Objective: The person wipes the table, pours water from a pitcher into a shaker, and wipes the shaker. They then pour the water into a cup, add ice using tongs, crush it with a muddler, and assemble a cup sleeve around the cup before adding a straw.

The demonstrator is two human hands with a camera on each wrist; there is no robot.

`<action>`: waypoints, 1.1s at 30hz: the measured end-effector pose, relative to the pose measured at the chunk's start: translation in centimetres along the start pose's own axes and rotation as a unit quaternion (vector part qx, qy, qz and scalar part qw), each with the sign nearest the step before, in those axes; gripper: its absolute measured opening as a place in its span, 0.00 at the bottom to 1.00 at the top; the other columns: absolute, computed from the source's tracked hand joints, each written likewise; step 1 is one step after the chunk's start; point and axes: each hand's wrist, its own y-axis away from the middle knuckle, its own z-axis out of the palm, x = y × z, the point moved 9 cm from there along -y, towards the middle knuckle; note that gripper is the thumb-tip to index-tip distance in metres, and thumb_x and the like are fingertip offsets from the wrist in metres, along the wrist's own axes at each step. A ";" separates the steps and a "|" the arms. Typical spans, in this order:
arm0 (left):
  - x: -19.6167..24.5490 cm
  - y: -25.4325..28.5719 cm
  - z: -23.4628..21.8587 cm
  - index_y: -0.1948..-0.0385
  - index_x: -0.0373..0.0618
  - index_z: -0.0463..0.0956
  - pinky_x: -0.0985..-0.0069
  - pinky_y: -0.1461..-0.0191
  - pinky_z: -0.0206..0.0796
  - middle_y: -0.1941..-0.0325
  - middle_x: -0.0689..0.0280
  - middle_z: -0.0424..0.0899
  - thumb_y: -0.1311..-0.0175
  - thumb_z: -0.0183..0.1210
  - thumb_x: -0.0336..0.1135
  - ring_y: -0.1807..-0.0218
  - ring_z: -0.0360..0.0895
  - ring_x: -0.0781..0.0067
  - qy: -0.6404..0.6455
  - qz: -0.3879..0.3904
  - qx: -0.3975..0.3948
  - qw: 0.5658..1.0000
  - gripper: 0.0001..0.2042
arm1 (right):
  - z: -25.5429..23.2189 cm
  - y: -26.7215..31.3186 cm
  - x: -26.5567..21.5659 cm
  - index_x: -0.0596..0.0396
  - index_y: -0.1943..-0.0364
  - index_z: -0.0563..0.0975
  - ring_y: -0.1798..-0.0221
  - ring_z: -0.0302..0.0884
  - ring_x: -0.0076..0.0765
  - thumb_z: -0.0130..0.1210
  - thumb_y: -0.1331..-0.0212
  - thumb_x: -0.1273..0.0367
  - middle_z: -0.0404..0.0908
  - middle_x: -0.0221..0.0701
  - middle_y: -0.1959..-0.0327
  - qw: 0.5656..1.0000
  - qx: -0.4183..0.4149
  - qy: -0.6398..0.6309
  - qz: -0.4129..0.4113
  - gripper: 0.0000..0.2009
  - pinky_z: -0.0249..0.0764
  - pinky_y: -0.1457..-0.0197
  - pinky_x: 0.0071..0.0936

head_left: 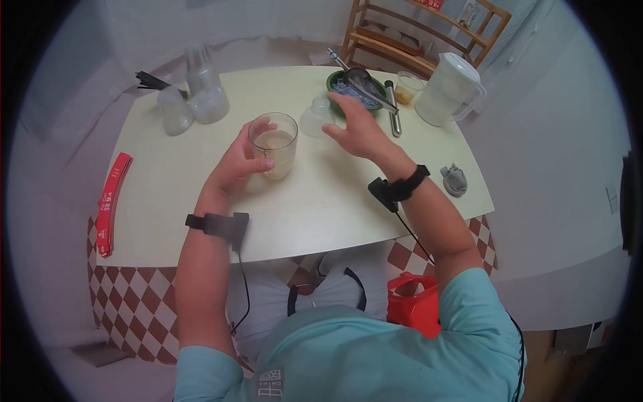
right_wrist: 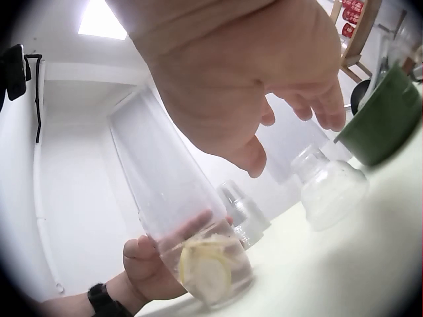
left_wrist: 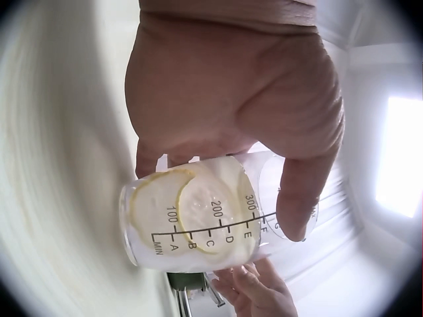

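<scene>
My left hand [head_left: 236, 161] grips a tall clear shaker cup [head_left: 280, 151], thumb on the near side and fingers around the back. Printed measuring marks run along the cup's wall, and lemon slices [left_wrist: 201, 208] sit in pale liquid inside it. The cup is uncapped and stands slightly tilted in the right wrist view. My right hand [head_left: 365, 130] hovers with thumb and fingers apart, holding nothing. Below its fingertips, a clear domed shaker top [right_wrist: 330, 191] stands on the table, its narrow neck upward.
A green bowl [right_wrist: 386, 122] of ice-like pieces holds a black strainer and tongs. Beside it are a metal muddler [head_left: 394, 110], a small tub [head_left: 408, 87] and a lidded pitcher [head_left: 443, 90]. Stacked plastic cups [head_left: 206, 90], a red strip [head_left: 112, 204] and a grey cloth [head_left: 455, 181] lie around.
</scene>
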 end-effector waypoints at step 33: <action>0.4 0.2 0.5 0.29 0.44 0.58 0.67 0.27 0.59 0.33 0.66 0.71 0.59 0.75 0.27 0.30 0.66 0.66 0.005 -0.038 -0.019 0.999 0.49 | 1.4 -1.1 -11.0 0.54 0.32 0.65 0.37 0.75 0.45 0.65 0.44 0.66 0.75 0.43 0.38 0.973 0.010 -0.217 -0.073 0.34 0.72 0.34 0.38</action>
